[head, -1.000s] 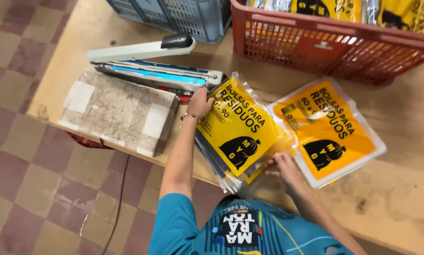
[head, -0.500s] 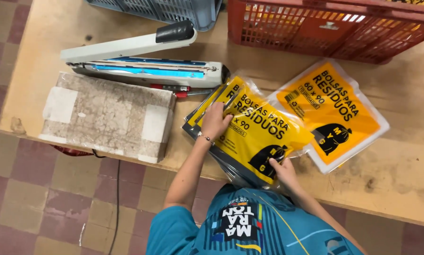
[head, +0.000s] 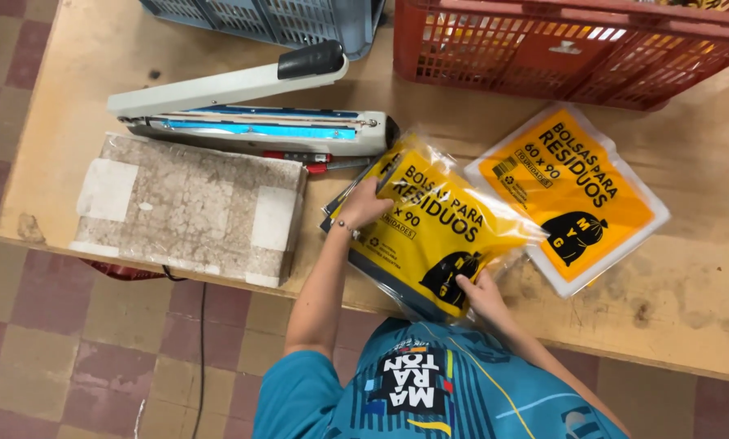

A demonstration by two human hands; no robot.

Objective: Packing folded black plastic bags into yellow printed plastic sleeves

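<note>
Head view: a stack of yellow bag packs (head: 442, 232), glossy in clear wrap with black print, lies at the tabletop's (head: 706, 276) near edge. Left hand (head: 363, 205) presses its upper corner, grip closed on the edge; right hand (head: 482, 294) pinches the lower corner. Just right, touching, lies 1 single yellow pack (head: 572, 195). A white heat sealer (head: 251, 110), stone slab (head: 190, 210), red crate (head: 576, 49) and a blue crate (head: 267, 18), cut off at the frame's top, surround it.
</note>
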